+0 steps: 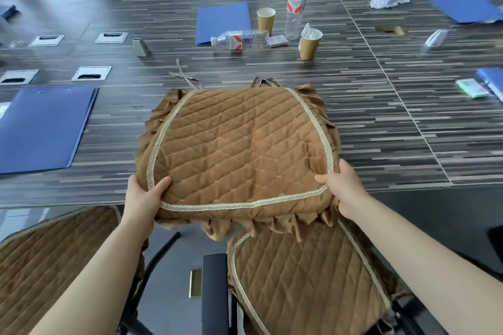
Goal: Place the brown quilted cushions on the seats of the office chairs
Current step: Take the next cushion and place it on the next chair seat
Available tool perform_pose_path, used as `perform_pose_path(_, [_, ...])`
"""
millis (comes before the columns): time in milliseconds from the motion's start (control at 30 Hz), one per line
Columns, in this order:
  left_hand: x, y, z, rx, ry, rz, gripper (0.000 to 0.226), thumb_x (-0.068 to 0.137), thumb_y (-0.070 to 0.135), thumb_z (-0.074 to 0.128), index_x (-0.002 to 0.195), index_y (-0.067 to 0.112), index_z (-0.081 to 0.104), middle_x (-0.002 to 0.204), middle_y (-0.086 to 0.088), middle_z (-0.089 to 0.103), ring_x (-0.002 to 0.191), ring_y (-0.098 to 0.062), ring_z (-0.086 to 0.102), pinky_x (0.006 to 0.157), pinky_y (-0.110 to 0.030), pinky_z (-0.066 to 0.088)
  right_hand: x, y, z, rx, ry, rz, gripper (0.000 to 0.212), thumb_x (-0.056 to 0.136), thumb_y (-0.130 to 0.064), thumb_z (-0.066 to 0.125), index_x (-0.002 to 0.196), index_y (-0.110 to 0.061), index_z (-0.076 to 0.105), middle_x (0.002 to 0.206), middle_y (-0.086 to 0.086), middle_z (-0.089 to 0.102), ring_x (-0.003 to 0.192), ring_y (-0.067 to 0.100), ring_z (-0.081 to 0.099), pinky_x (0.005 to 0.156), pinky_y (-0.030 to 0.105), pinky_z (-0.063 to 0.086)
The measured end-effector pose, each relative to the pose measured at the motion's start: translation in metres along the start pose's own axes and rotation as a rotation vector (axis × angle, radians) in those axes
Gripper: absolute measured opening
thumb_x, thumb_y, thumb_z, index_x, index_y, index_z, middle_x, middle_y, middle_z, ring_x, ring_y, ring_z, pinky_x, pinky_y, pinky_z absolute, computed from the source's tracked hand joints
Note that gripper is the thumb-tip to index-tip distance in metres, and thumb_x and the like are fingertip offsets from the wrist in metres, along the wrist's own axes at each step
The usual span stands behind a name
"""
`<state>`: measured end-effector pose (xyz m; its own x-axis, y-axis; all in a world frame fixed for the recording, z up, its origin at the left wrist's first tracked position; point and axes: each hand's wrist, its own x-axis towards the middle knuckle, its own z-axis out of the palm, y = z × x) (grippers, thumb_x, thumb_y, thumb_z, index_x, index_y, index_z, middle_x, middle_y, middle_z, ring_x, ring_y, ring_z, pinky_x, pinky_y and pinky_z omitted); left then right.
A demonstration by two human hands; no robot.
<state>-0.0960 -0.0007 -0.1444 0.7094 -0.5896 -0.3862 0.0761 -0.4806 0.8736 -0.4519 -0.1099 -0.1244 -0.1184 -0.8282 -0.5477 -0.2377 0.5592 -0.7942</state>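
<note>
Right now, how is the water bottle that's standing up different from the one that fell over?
The standing bottle is upright with its white cap on top; the fallen bottle lies on its side, cap pointing left. The standing bottle is behind the paper cup with tissue; the fallen bottle lies partly on the blue folder. Both are clear plastic with red and white labels and rest on the table.
</note>
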Motion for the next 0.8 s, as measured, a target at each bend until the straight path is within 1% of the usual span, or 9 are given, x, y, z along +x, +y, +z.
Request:
perform_pose_path(133, [-0.067,-0.007,-0.008,-0.019,0.021,0.095,0.036,0.083,0.019,0.075,0.113,0.022,0.055,0.107,0.001,0.066,0.1,-0.022,0.065,0.088,-0.04,0.053,-0.059,0.027,-0.034,-0.047,0.023,-0.079,0.035,0.089,-0.005,0.062,0.119,-0.02,0.056,0.112,0.0,0.065,0.099,0.02,0.064,0.091,0.044,0.054])
perform_pose_path(233, [-0.118,-0.014,-0.01,-0.017,-0.001,0.129,0.032,0.083,0.015,0.076,0.11,0.018,0.059,0.101,0.002,0.067,0.096,-0.02,0.066,0.088,-0.04,0.054,-0.102,0.049,-0.068,-0.056,0.027,-0.105,0.03,0.091,-0.007,0.061,0.117,-0.022,0.057,0.109,-0.004,0.066,0.099,0.015,0.064,0.092,0.042,0.053])
perform_pose_path(300, [-0.156,-0.017,-0.004,-0.015,-0.012,0.146,0.034,0.082,0.016,0.077,0.112,0.016,0.06,0.102,0.001,0.069,0.095,-0.02,0.067,0.088,-0.041,0.055,-0.125,0.068,-0.099,-0.084,0.068,-0.103,0.035,0.091,-0.011,0.062,0.124,-0.021,0.056,0.114,-0.005,0.066,0.104,0.015,0.064,0.095,0.043,0.052])
perform_pose_path(433, [-0.232,-0.027,0.013,-0.024,-0.016,0.182,0.031,0.083,0.016,0.076,0.109,0.018,0.059,0.098,0.007,0.067,0.088,-0.009,0.065,0.085,-0.036,0.055,-0.168,0.104,-0.162,-0.109,0.154,-0.11,0.049,0.09,-0.017,0.063,0.136,-0.02,0.048,0.129,-0.004,0.06,0.118,0.015,0.057,0.103,0.043,0.046])
perform_pose_path(533, [-0.296,-0.037,0.03,-0.022,-0.047,0.201,0.031,0.083,0.021,0.076,0.109,0.02,0.058,0.103,0.003,0.068,0.095,-0.018,0.067,0.086,-0.042,0.056,-0.206,0.13,-0.22,-0.065,0.213,-0.123,0.044,0.091,-0.013,0.062,0.133,-0.017,0.051,0.119,-0.007,0.064,0.108,0.007,0.06,0.093,0.03,0.05])
perform_pose_path(567, [-0.319,-0.042,0.037,-0.017,-0.057,0.204,0.031,0.083,0.022,0.076,0.108,0.021,0.058,0.104,0.002,0.068,0.096,-0.019,0.067,0.086,-0.044,0.056,-0.221,0.14,-0.243,-0.044,0.234,-0.117,0.044,0.092,-0.012,0.062,0.134,-0.016,0.051,0.119,-0.008,0.064,0.108,0.007,0.06,0.093,0.03,0.05])
perform_pose_path(667, [-0.386,-0.051,0.059,-0.028,-0.088,0.225,0.025,0.082,0.023,0.078,0.099,0.027,0.06,0.101,0.0,0.069,0.095,-0.023,0.068,0.086,-0.049,0.056,-0.255,0.175,-0.307,-0.017,0.309,-0.092,0.053,0.09,-0.019,0.065,0.139,-0.017,0.045,0.132,-0.002,0.059,0.122,0.017,0.055,0.105,0.043,0.044])
perform_pose_path(733, [-0.434,-0.058,0.079,-0.034,-0.116,0.238,0.024,0.081,0.023,0.079,0.094,0.029,0.061,0.099,-0.001,0.07,0.094,-0.024,0.068,0.086,-0.049,0.056,-0.279,0.2,-0.355,-0.002,0.366,-0.094,0.054,0.088,-0.024,0.068,0.137,-0.02,0.047,0.131,-0.002,0.06,0.121,0.018,0.056,0.104,0.046,0.044])
perform_pose_path(800, [-0.483,-0.062,0.105,-0.045,-0.161,0.261,0.023,0.08,0.021,0.079,0.092,0.028,0.061,0.097,-0.001,0.07,0.091,-0.023,0.068,0.084,-0.046,0.056,-0.307,0.222,-0.406,0.054,0.426,-0.083,0.055,0.088,-0.023,0.068,0.137,-0.02,0.046,0.13,-0.001,0.06,0.12,0.019,0.057,0.103,0.047,0.045])
